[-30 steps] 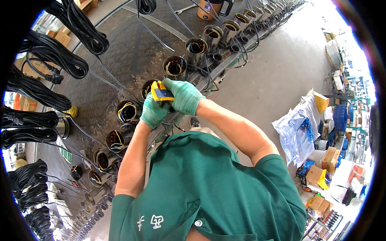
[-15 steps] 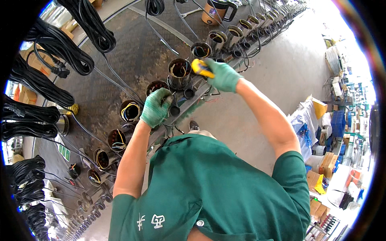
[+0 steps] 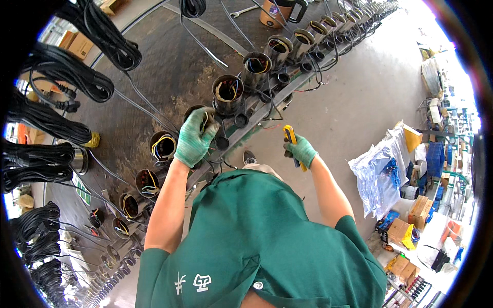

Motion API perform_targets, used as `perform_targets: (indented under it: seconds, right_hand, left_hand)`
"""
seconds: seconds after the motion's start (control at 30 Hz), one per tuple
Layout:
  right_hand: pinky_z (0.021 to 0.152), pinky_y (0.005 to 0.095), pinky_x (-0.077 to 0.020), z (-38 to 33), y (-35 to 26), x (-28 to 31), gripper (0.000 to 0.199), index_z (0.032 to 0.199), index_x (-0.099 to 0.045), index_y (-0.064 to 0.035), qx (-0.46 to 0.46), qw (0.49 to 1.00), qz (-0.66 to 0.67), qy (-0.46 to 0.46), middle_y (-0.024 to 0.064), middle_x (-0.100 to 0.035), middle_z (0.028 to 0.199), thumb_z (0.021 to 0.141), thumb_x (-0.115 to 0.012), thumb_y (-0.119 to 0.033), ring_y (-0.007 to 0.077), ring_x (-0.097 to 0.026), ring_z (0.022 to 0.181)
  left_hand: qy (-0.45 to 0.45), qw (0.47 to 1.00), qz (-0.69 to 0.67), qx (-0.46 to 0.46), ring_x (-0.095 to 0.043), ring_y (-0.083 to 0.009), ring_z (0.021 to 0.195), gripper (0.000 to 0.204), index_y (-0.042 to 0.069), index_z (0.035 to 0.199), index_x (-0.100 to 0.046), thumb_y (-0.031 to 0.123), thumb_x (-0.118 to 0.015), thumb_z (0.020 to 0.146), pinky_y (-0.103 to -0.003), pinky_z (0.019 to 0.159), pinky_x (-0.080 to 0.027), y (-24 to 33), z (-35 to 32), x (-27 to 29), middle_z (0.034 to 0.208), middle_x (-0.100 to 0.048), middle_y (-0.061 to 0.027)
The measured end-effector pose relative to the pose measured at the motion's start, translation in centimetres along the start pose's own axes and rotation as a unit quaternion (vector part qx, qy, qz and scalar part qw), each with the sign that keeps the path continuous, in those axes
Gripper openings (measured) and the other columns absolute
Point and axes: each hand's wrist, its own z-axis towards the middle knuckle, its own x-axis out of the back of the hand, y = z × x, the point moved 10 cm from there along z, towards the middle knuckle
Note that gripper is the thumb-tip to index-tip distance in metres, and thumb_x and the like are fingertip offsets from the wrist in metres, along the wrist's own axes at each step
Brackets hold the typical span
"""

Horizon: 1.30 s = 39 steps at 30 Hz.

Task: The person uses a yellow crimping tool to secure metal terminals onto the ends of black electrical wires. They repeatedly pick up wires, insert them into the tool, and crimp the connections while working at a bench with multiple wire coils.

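Observation:
My left hand (image 3: 193, 137), in a green knit glove, is at the mouth of a dark metal cylinder (image 3: 191, 110) in the row along the table edge. Its fingers are curled together, and what they pinch is mostly hidden. Over the floor to the right, clear of the table edge, my right hand (image 3: 304, 150), gloved alike, is closed round a slim yellow-and-dark hand tool (image 3: 290, 134) held upright. Beside the left hand stands another open cylinder (image 3: 227, 97) with coloured wires inside. A small black cup (image 3: 222, 143) sits just right of that hand.
More wired cylinders (image 3: 163, 146) line the curved table edge both ways. Bundles of black cable (image 3: 77, 77) hang at the left. An orange-brown mug (image 3: 276, 13) and a wrench (image 3: 244, 11) lie on the far tabletop (image 3: 159, 66). Boxes and plastic sheeting (image 3: 377, 177) occupy the right.
My right hand has drawn back from the cylinders, down and to the right, with the yellow tool still in it. My left hand has shifted slightly left and up at the same cylinder.

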Motion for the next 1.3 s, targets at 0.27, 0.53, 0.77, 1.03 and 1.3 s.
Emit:
perform_targets:
  seconds: [0.27,0.53,0.77,1.03,1.3]
  right_hand:
    - [0.064,0.0319,-0.0549,0.2,9.7,2.5,0.024,0.114,-0.057,-0.0058,-0.063,0.993,0.096,0.034,0.0054,-0.067,0.086,0.095,-0.07,-0.012,0.0172,-0.069,0.072]
    - [0.07,0.0328,-0.0565,2.1,8.4,3.5,0.023,0.116,-0.06,-0.0014,-0.044,0.99,0.135,0.003,0.0074,-0.067,0.088,0.096,-0.068,-0.01,0.0185,-0.068,0.074]
    - [0.067,0.0322,-0.0562,5.3,9.6,4.6,0.03,0.121,-0.059,-0.0014,-0.066,0.993,0.09,-0.037,0.0085,-0.069,0.09,0.096,-0.07,-0.014,0.0183,-0.07,0.076]
    - [0.07,0.0321,-0.0576,5.8,6.3,4.5,0.035,0.127,-0.06,-0.0011,-0.048,0.99,0.117,-0.064,0.0077,-0.07,0.093,0.095,-0.066,-0.01,0.0175,-0.071,0.078]
    - [0.091,0.0347,-0.058,1.4,-3.3,-0.3,0.045,0.137,-0.057,-0.0008,0.05,0.956,0.233,-0.174,0.0102,-0.072,0.117,0.094,-0.069,-0.007,0.0184,-0.07,0.097]
  left_hand:
    - [0.001,0.936,0.353,-0.008,-0.068,-0.04,0.105,0.038,0.01,0.129,-0.068,0.024,-0.073,0.094,-0.049,0.093,-0.054,3.3,8.9,-2.6,0.111,-0.072,-0.0169]
    - [-0.098,0.951,0.245,0.162,-0.07,-0.0393,0.11,0.037,0.006,0.132,-0.066,0.018,-0.061,0.098,-0.045,0.096,-0.053,-3.5,13.1,-5.7,0.118,-0.072,-0.0264]
    - [-0.024,0.946,-0.068,0.316,-0.064,-0.0114,0.084,0.037,0.0,0.138,-0.058,0.012,-0.062,0.104,-0.029,0.077,-0.055,-2.8,11.0,-5.2,0.108,-0.071,-0.0076]
    - [0.014,0.964,-0.054,0.26,-0.067,-0.0136,0.083,0.036,-0.003,0.132,-0.058,0.004,-0.07,0.099,-0.028,0.077,-0.056,-1.1,8.4,-6.6,0.108,-0.074,-0.0108]
    - [0.033,0.936,-0.199,0.288,-0.07,-0.009,0.083,0.019,0.009,0.117,-0.07,0.019,-0.072,0.101,-0.023,0.069,-0.052,-2.8,6.3,-6.7,0.097,-0.073,0.0002]
